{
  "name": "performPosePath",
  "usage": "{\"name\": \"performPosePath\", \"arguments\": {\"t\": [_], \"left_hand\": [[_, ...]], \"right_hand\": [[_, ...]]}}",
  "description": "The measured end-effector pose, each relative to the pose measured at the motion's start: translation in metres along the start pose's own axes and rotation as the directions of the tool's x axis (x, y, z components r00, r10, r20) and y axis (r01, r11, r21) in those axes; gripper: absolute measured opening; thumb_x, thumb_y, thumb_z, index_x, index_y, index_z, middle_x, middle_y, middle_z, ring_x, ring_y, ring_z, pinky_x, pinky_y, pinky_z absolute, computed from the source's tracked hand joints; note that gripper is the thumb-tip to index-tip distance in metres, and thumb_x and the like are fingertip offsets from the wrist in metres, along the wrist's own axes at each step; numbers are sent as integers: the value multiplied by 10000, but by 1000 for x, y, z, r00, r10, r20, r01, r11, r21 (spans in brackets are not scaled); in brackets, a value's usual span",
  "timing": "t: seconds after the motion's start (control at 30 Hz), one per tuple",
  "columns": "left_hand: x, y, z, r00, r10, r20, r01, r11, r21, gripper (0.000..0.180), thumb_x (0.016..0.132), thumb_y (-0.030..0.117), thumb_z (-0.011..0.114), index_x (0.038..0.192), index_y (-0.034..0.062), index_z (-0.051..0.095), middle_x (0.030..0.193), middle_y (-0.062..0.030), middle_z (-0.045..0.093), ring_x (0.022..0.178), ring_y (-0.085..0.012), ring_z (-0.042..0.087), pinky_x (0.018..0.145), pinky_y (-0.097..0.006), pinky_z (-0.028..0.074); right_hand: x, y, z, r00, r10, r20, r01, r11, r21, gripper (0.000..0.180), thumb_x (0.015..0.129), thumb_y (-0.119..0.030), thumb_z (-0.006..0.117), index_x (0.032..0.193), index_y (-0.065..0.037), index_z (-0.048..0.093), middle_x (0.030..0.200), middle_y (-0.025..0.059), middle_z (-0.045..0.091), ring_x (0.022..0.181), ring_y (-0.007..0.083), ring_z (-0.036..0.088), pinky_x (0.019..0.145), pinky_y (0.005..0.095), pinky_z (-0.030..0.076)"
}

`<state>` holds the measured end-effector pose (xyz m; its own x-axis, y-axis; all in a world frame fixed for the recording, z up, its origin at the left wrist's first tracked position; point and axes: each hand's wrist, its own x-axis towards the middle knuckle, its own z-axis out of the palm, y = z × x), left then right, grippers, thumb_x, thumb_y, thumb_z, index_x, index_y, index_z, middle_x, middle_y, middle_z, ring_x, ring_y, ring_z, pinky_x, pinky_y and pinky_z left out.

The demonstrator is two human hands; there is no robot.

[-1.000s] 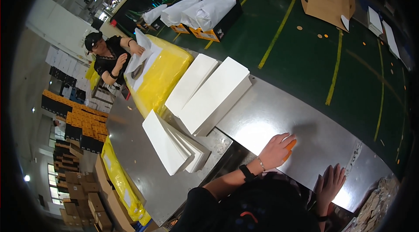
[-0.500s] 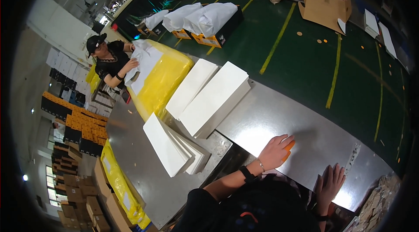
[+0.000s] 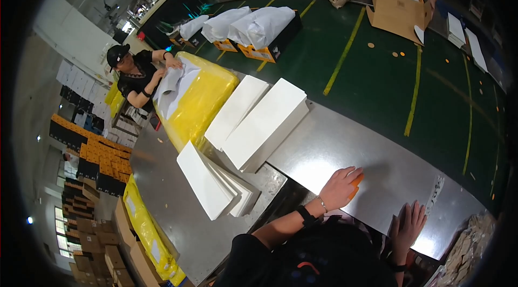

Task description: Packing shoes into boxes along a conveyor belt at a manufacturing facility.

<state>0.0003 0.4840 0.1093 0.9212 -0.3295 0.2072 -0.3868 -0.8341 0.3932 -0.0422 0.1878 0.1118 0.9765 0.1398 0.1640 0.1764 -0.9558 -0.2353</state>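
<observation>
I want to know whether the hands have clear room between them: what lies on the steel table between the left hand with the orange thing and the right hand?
Only bare steel table shows between the left hand and the right hand in the head view.

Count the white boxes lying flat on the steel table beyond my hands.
2, side by side: the narrower white box next to the yellow bundle, the wider white box beside it. The leaning white sheets nearer are not counted.

Two long white boxes (image 3: pixel 259 120) side by side; fanned white sheets, possibly card (image 3: pixel 213 184); yellow-wrapped bundle (image 3: pixel 197 101) beyond.
</observation>
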Motion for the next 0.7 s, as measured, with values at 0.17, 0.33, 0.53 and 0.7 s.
{"name": "performPosePath", "arguments": {"t": [0.17, 0.33, 0.53, 0.7], "left_hand": [[0, 1, 0, 1000, 12, -3, -12, 1000, -13, 383, 857, 156, 568, 1209, 6, 566, 1360, -119, 476, 1253, -290, 436, 1021, -394, 381], [-2, -2, 1, 1000, 9, -13, -9, 1000, -2, 388, 859, 159, 568, 1215, 6, 564, 1355, -117, 482, 1251, -286, 439, 1022, -389, 378], [-6, -4, -2, 1000, 2, -19, -2, 1000, -10, 387, 869, 169, 565, 1222, 12, 562, 1357, -110, 481, 1245, -278, 442, 1022, -383, 376], [-5, -4, -2, 1000, 1, -6, -1, 1000, -1, 386, 873, 170, 561, 1227, 16, 558, 1358, -107, 476, 1251, -273, 439, 1020, -386, 376]], "right_hand": [[-1, 0, -4, 1000, 14, 7, -14, 1000, 0, 478, 809, -233, 605, 1256, -70, 560, 1447, 167, 415, 1384, 417, 290, 1143, 564, 150], [-2, -1, 0, 1000, 8, -1, -8, 1000, 4, 484, 803, -226, 610, 1261, -76, 557, 1444, 170, 419, 1384, 421, 289, 1142, 568, 152], [-4, -5, -1, 1000, 5, -8, -5, 1000, 19, 493, 792, -209, 620, 1264, -82, 556, 1450, 167, 417, 1382, 426, 292, 1142, 570, 152], [-4, -4, 0, 1000, 8, 2, -8, 1000, 13, 487, 798, -214, 621, 1262, -81, 557, 1454, 174, 411, 1384, 427, 289, 1145, 572, 147]]}}
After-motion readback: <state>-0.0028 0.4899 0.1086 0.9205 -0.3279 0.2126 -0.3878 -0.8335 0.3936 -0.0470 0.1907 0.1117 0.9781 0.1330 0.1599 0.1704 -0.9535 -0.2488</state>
